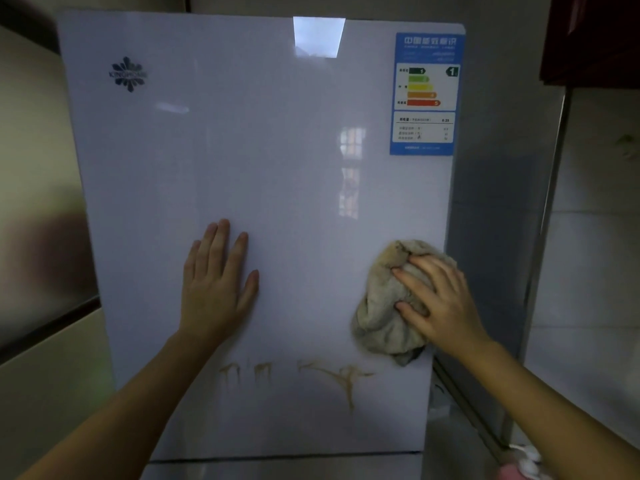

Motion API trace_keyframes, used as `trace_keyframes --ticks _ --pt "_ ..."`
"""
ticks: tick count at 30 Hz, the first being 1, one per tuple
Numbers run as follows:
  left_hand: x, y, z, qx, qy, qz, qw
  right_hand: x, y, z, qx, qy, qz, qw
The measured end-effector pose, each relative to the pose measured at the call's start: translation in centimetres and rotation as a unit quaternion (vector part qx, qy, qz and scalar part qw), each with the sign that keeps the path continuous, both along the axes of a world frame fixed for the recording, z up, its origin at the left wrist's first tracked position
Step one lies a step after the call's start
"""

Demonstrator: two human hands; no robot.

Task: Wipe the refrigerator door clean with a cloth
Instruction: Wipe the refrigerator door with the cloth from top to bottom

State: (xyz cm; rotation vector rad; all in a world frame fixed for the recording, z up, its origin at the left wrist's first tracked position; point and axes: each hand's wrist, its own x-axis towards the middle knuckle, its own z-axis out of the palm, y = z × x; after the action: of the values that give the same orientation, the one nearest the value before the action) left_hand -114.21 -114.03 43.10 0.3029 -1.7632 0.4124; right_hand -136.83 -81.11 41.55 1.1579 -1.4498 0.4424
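Note:
The glossy white refrigerator door fills the view. My left hand lies flat on it, fingers spread, holding nothing. At the door's right edge my right hand presses a bunched, stained beige cloth against the surface. Brown streaky stains run across the door below both hands, with a drip trailing down on the right.
A blue energy label sits at the door's upper right and a dark logo at the upper left. A tiled wall stands to the right. A pale cabinet stands at the left. A pink and white object lies low right.

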Motion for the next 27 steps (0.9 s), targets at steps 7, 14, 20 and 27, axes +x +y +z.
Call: trace_keyframes --ticks 7,14,20,27 --pt "0.0 0.0 0.1 -0.004 0.0 0.001 1.0 0.6 -0.1 -3.0 0.095 0.055 -0.004 0.994" --pt "0.2 0.1 0.2 0.007 -0.016 -0.001 1.0 0.4 0.5 -0.4 0.079 0.049 -0.015 0.996" --pt "0.5 0.4 0.4 -0.002 -0.007 0.007 1.0 1.3 -0.6 2.6 -0.034 -0.039 0.011 0.999" --pt "1.5 0.4 1.3 -0.01 -0.023 -0.008 1.0 3.3 -3.0 1.5 -0.078 -0.081 0.015 0.994"
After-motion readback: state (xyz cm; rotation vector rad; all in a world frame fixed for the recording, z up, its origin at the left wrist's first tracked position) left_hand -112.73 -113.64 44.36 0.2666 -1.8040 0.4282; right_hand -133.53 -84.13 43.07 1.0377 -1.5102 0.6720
